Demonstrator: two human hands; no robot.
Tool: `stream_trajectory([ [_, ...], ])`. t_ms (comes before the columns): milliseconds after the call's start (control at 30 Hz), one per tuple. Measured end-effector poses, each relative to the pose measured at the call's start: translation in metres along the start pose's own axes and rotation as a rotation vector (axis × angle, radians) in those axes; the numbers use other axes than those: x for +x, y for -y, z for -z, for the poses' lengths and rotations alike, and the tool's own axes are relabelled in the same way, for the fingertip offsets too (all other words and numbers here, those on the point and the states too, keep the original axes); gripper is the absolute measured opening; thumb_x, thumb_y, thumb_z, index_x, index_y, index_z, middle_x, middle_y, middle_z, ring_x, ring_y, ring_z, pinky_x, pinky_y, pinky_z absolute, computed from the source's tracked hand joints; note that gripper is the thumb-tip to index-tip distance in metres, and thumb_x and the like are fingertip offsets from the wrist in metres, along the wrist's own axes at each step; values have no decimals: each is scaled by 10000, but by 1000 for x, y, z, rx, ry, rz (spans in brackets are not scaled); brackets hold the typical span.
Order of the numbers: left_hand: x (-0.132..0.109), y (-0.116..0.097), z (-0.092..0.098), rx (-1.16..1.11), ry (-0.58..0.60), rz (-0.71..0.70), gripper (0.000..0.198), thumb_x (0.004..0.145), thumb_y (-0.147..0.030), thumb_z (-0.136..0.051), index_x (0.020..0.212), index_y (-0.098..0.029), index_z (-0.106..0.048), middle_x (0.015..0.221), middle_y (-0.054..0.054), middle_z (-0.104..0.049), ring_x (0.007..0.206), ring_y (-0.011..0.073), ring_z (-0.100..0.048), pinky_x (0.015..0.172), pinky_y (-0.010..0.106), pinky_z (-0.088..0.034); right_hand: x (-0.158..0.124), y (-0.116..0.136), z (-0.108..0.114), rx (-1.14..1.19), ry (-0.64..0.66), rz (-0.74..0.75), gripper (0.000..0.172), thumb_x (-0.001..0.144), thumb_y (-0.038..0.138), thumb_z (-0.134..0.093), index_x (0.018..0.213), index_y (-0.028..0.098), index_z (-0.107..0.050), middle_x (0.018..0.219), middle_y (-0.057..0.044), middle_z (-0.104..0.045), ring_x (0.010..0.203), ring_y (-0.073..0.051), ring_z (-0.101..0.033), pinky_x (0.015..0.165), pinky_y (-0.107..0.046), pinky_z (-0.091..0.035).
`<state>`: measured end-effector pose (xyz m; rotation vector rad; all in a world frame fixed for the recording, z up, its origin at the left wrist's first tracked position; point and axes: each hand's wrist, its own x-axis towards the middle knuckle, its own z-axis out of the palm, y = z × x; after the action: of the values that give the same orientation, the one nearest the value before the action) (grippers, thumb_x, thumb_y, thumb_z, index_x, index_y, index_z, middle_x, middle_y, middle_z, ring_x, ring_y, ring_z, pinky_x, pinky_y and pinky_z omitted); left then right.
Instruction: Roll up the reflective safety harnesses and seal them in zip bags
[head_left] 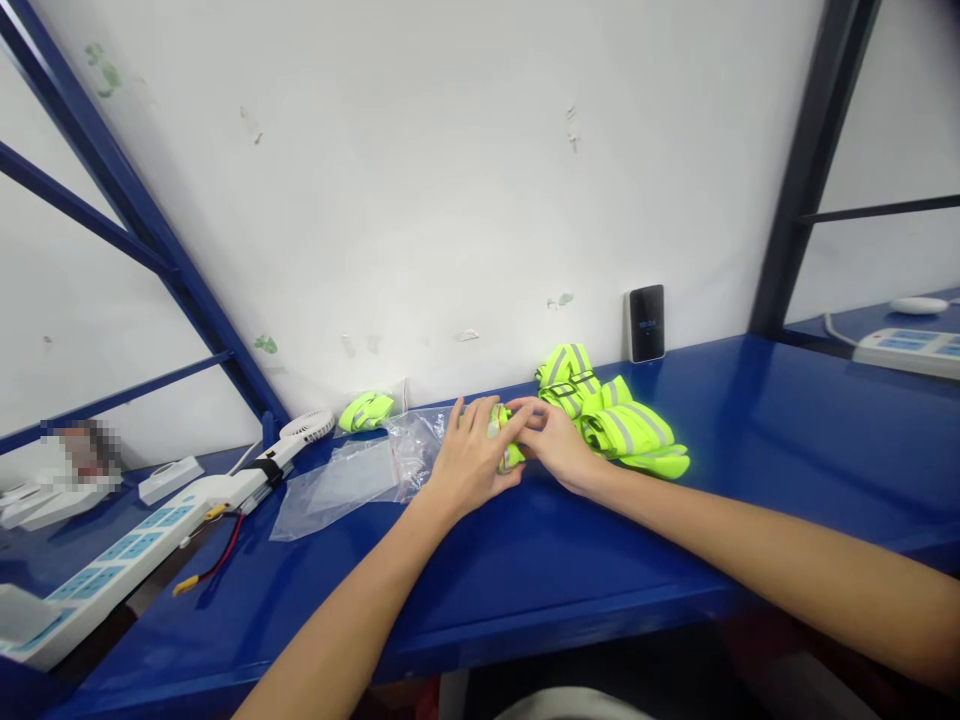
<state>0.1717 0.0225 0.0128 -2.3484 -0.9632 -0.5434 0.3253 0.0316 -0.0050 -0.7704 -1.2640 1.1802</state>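
Observation:
Both hands meet over a small neon-yellow bundle of reflective strap (513, 459), mostly covered by fingers. My left hand (469, 455) is closed around the bundle from the left and above. From the right, my right hand (559, 442) pinches at its edge, thumb and fingers together. Just left of my left hand lie clear plastic zip bags (341, 490), flat and crinkled. A folded neon-yellow strap in a clear bag (366, 411) rests against the wall. Beyond my right hand, loose neon-yellow reflective straps (626, 430) with grey stripes and a black buckle lie heaped.
A white power strip (124, 555) runs along the blue table's (480, 590) left side, with a small white fan (307, 427) near its far end. A cable with yellow connectors (225, 550) lies beside it. A small black-screened device (646, 324) leans on the wall.

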Motion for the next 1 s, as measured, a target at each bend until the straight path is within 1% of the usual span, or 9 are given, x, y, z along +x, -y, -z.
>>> stream_trajectory([
  [100, 6, -10, 5, 23, -35, 34, 742, 763, -319, -648, 1440, -291, -346, 1361, 151, -429, 1264, 314, -411, 1091, 555, -239, -1, 3, -4, -18, -59, 68, 311, 636, 191, -645, 937, 189, -567, 742, 21, -643, 617, -133, -594, 568, -252, -474],
  [167, 9, -15, 8, 29, -26, 23, 750, 760, -275, -643, 1443, -307, -334, 1347, 135, -450, 1258, 307, -418, 1096, 556, -226, -1, 4, -4, -87, -34, 94, 289, 640, 167, -610, 919, 192, -542, 731, 26, -631, 582, -125, -562, 544, -248, -454],
  [333, 6, -9, 9, -78, 13, -5, 742, 776, -270, -601, 1458, -291, -308, 1216, 94, -550, 1138, 265, -502, 1062, 490, -298, -3, 6, 1, -264, 239, 175, 97, 703, 145, -514, 777, 174, -570, 715, 8, -620, 671, -150, -573, 626, -271, -456],
  [400, 2, 0, 8, -135, 16, -8, 751, 766, -272, -596, 1459, -265, -307, 1188, 91, -564, 1102, 258, -517, 1019, 452, -349, -4, 8, 4, -290, 354, 175, 111, 725, 149, -520, 793, 165, -606, 744, -10, -646, 738, -178, -607, 699, -300, -473],
  [500, -3, 11, 7, -185, 20, -52, 736, 766, -277, -584, 1452, -238, -322, 1170, 95, -570, 1079, 256, -526, 958, 416, -395, -7, 12, 4, -382, 448, 207, 148, 731, 120, -513, 797, 171, -635, 810, -23, -675, 804, -200, -621, 771, -325, -471],
  [600, -7, 11, 7, -203, -16, -141, 682, 794, -276, -558, 1440, -238, -344, 1160, 94, -577, 1056, 248, -538, 919, 399, -411, -13, 15, 2, -462, 456, 211, 156, 716, 88, -483, 748, 184, -601, 725, -2, -636, 701, -178, -595, 683, -304, -475],
  [667, -9, 6, 7, -193, -52, -200, 636, 819, -242, -527, 1432, -261, -359, 1166, 90, -579, 1052, 240, -542, 904, 389, -414, -17, 15, 2, -510, 449, 203, 149, 723, 94, -480, 751, 190, -591, 737, -8, -627, 709, -182, -593, 671, -308, -484],
  [867, -9, -5, 5, -150, -34, -304, 618, 832, -182, -490, 1430, -279, -366, 1159, 92, -575, 1050, 230, -550, 894, 377, -422, -17, 4, 9, -608, 525, 306, 256, 697, 134, -545, 930, 216, -611, 992, -55, -639, 907, -232, -589, 841, -386, -488],
  [1000, -6, -3, 3, -187, -94, -280, 614, 830, -200, -507, 1423, -274, -365, 1213, 103, -538, 1071, 233, -545, 918, 383, -432, -13, 1, 7, -622, 386, 346, 192, 743, 137, -474, 846, 192, -628, 886, -63, -660, 822, -226, -599, 792, -376, -491],
])
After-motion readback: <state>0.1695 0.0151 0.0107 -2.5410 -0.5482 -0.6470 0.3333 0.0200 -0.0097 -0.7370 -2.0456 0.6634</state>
